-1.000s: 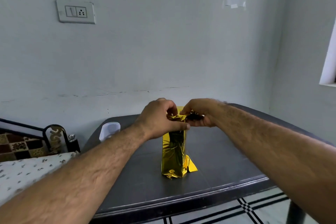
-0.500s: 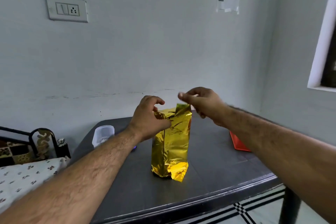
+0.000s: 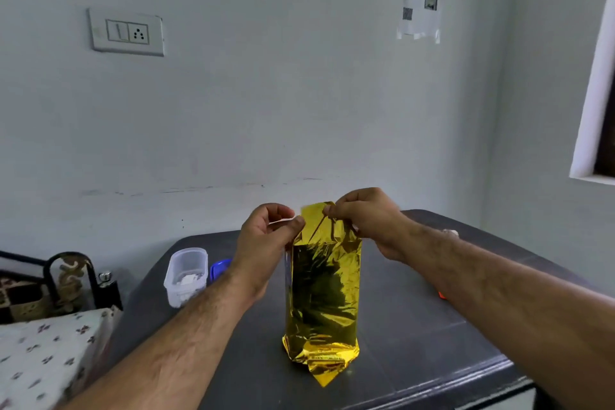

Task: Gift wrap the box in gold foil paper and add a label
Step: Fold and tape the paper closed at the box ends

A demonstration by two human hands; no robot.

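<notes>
- Standing upright near the front middle of the dark table (image 3: 416, 326), the gold foil-wrapped box (image 3: 322, 293) is being held at its top by both hands.
- The upper left edge of the foil is being pinched by the left hand (image 3: 266, 243), thumb pressed against the wrap and fingers curled above it; the box is sitting just right of and below this hand.
- A loose foil flap (image 3: 319, 213) at the top is being gripped by the right hand (image 3: 369, 220), its fingertips closed on the flap's upper right corner; the box is lying below and slightly left of this hand.
- The flap is being kept raised between the two hands, above the box's top.
- At the box's base, a folded foil point is being left sticking out toward the table's front edge.
- A clear plastic container (image 3: 186, 273) is being seen left of the left forearm, well apart from the box, with a blue object (image 3: 219, 268) just beside it.
- A small orange item (image 3: 442, 294) is being partly hidden behind the right forearm.
- A switch plate (image 3: 126, 32) and a taped paper sheet (image 3: 420, 0) are being noted on the wall behind.
</notes>
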